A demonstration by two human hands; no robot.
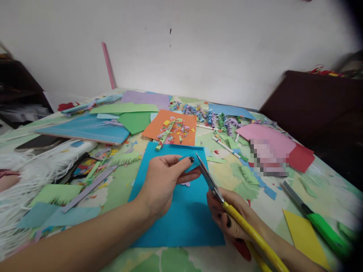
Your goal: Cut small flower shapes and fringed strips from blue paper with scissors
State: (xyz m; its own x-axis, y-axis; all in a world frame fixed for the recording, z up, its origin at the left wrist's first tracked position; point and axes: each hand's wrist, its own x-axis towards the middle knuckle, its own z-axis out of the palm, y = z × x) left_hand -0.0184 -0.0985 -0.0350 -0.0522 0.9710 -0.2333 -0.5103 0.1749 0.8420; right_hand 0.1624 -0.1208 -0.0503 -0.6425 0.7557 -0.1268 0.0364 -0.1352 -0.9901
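Between the thumb and fingers of my left hand [160, 185] is a small piece of blue paper [195, 164]. My right hand [239, 200] is wrapped round scissors [235, 216] with yellow handles. Their metal blades point up and left, with the tips at the right edge of the small blue piece. Whether the blades are parted or closed on it, I cannot tell. Both hands are above a large blue sheet [181, 230] lying flat on the table. A small lilac paper shape [186, 184] rests on that sheet, partly behind my left hand's fingers.
Beyond the blue sheet, orange paper [151, 130] carries confetti scraps and a rolled green paper strip [164, 138]. Curled paper strips [210, 117] lie further back. A green-handled cutter [326, 230] and yellow paper [304, 238] are at right. White yarn [17, 204] and a phone [41, 142] lie at left.
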